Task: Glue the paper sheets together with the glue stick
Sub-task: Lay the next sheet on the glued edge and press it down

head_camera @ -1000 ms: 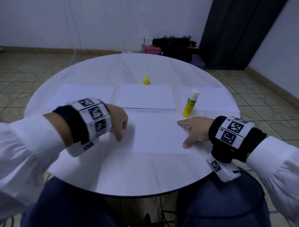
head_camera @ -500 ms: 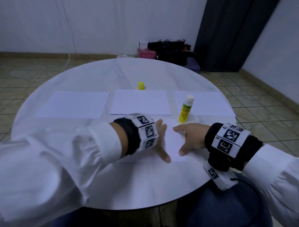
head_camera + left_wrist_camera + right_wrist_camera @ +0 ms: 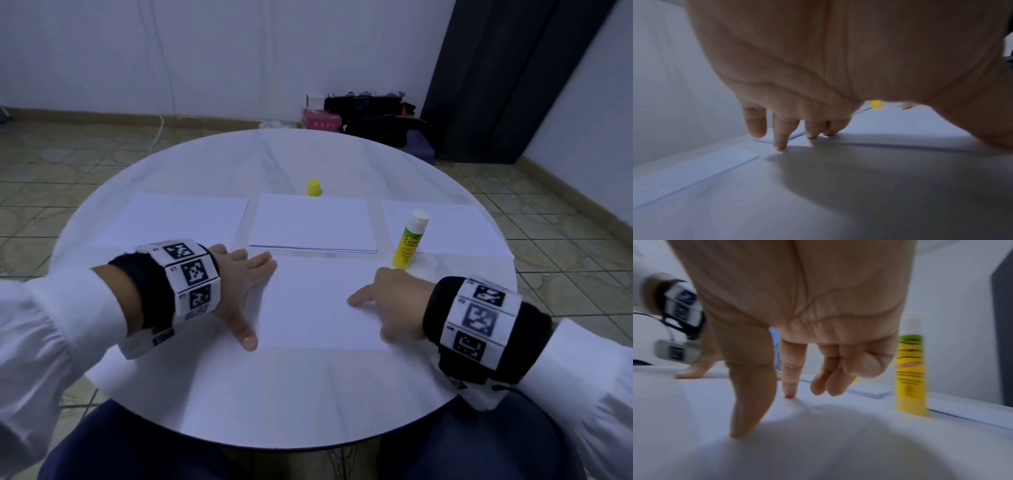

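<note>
Centrally, a white rectangular paper sheet (image 3: 318, 301) lies between both hands: left hand (image 3: 239, 284) fingers splayed on its left edge, right hand (image 3: 394, 301) forefinger and thumb pressing its right side; yellow glue stick (image 3: 409, 240) upright just beyond.

The right wrist view is blurry, so the words on the glue stick (image 3: 911, 374) cannot be read. In the left wrist view the left hand (image 3: 838, 65) hides most of the yellow cap (image 3: 876, 104). The worktop (image 3: 274, 394) edge hides the person's lap.
</note>
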A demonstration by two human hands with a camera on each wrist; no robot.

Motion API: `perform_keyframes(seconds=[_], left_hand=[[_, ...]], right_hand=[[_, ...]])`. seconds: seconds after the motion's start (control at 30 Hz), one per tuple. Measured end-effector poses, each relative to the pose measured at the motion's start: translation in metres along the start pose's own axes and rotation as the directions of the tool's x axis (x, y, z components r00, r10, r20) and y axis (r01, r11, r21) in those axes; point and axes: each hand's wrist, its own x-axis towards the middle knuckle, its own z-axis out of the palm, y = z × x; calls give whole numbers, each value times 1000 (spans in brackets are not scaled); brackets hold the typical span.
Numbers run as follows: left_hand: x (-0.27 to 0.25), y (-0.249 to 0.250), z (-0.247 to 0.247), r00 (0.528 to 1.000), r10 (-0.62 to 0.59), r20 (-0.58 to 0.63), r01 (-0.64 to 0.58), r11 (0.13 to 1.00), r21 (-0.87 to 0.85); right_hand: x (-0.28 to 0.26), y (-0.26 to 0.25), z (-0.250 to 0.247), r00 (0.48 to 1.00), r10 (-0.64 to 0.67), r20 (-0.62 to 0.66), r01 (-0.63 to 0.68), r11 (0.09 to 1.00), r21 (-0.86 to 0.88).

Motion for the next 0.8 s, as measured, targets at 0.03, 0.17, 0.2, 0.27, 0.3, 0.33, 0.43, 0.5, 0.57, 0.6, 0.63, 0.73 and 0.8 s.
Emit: perform_keyframes(seconds=[0.03, 0.17, 0.2, 0.27, 0.3, 0.33, 0.43, 0.5, 0.57, 0.6, 0.63, 0.73, 0.8], left_hand=[[1, 0, 1, 1000, -6, -2, 6, 1000, 2], [3, 0, 4, 998, -53, 14, 53, 999, 10], [3, 1, 5, 998, -67, 20, 67, 998, 9], [3, 4, 5, 996, -85, 24, 85, 996, 22], [3, 6, 5, 996, -90, 23, 89, 995, 39], [3, 9, 5, 996, -92, 19, 91, 994, 57], [3, 11, 5, 996, -90, 10, 89, 993, 76], [2, 8, 5, 996, -84, 16, 83, 995, 56], [1, 6, 5, 997, -75, 27, 73, 996, 48], [2, 6, 5, 997, -69, 26, 67, 996, 53], [2, 6, 5, 997, -68, 21, 67, 997, 48], [1, 5, 5, 996, -88, 15, 88, 996, -15], [0, 3, 5, 997, -76, 8, 76, 997, -22]], right_hand=[[1, -9, 1, 998, -62, -6, 62, 997, -39], [8, -57, 4, 947, -315, 66, 321, 926, -197], [11, -70, 4, 935, -350, 58, 354, 908, -226], [22, -89, 4, 920, -391, 27, 383, 882, -273], [29, -96, 2, 919, -394, 15, 382, 880, -283], [34, -102, -1, 920, -392, 6, 378, 882, -283], [45, -107, -12, 925, -380, 5, 369, 896, -249], [50, -103, -17, 931, -364, 25, 361, 909, -208], [54, -96, -18, 938, -344, 48, 347, 922, -172], [54, -90, -18, 942, -330, 62, 335, 929, -158], [55, -83, -17, 947, -312, 76, 320, 936, -147], [54, -54, -16, 961, -255, 107, 266, 958, -109], [52, -32, -13, 967, -228, 110, 237, 969, -74]])
